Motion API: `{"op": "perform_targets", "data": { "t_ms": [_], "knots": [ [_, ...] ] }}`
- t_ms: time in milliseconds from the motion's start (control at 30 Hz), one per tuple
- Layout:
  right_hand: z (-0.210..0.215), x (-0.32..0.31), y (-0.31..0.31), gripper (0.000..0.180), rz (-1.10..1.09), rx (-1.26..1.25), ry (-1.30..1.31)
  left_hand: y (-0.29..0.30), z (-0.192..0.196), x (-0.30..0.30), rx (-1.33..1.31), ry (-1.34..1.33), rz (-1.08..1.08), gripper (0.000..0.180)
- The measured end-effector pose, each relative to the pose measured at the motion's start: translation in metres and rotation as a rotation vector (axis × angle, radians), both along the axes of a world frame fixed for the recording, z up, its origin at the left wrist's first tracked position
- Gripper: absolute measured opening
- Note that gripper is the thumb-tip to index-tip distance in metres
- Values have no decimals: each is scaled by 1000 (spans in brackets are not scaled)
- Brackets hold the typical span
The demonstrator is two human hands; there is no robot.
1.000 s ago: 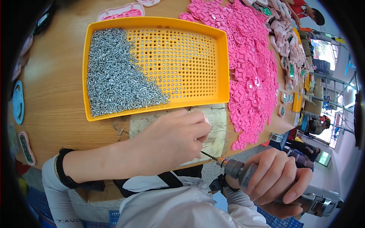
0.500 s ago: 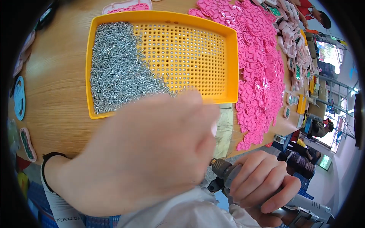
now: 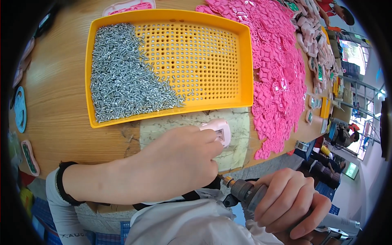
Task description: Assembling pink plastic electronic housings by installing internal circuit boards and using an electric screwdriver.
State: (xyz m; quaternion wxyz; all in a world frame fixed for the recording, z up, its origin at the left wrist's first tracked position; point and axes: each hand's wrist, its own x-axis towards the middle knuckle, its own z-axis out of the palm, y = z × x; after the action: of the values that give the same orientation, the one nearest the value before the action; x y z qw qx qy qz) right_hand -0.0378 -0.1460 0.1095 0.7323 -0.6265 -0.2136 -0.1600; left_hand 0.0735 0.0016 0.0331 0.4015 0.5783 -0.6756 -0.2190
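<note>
In my right hand (image 3: 288, 202) I grip an electric screwdriver (image 3: 247, 192), its bit pointing left toward my other hand. My left hand (image 3: 188, 157) is closed, with its fingers bunched at the bit's tip; whatever they pinch is hidden behind the hand. Just beyond those fingers a pale pink plastic casing (image 3: 225, 127) with a small rectangular window lies on a worn greenish mat (image 3: 241, 153). Farther off stands a yellow perforated tray (image 3: 171, 113). Loose silver screws (image 3: 122, 77) heap up in its left half, and many more sit in the holes.
A big pile of bright pink plastic parts (image 3: 279, 85) spreads to the right of the tray. Pale pink casings (image 3: 310, 36) lie behind it. On the wooden table (image 3: 61, 90) at left are a blue plate (image 3: 20, 109) and another casing with a green board (image 3: 29, 157).
My left hand has moved back from the tray's near edge to the screwdriver's tip, uncovering the pink casing and mat. The right hand with the screwdriver has shifted slightly.
</note>
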Motion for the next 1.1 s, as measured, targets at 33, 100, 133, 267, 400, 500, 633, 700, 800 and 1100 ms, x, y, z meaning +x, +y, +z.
{"op": "perform_targets", "data": {
  "t_ms": [33,100,133,267,400,500,633,700,800,1100],
  "knots": [
    [1,1,-1,31,5,-8,3,-1,2,0,6,-49,-15,14],
    [3,4,-2,31,35,-27,33,0,9,2,-15,-163,-28,13],
    [4,5,-2,32,68,-46,63,0,10,2,-37,-277,-39,11],
    [-6,-3,6,10,-30,212,-12,1,9,1,-48,-249,-32,9],
    [3,3,0,32,13,-3,49,-5,2,6,-88,-114,-47,14],
    [-9,4,5,30,-43,34,14,-3,2,9,-44,-97,32,23],
    [-20,2,3,30,-43,45,1,-5,-6,7,65,-172,30,44],
    [-21,0,6,30,-76,29,14,-6,-14,2,47,-235,51,48],
    [-25,0,6,31,-83,15,36,-6,-21,-1,44,-267,62,54],
    [-30,8,13,24,-19,-76,51,-7,-26,-1,45,-97,46,48]
  ]
}}
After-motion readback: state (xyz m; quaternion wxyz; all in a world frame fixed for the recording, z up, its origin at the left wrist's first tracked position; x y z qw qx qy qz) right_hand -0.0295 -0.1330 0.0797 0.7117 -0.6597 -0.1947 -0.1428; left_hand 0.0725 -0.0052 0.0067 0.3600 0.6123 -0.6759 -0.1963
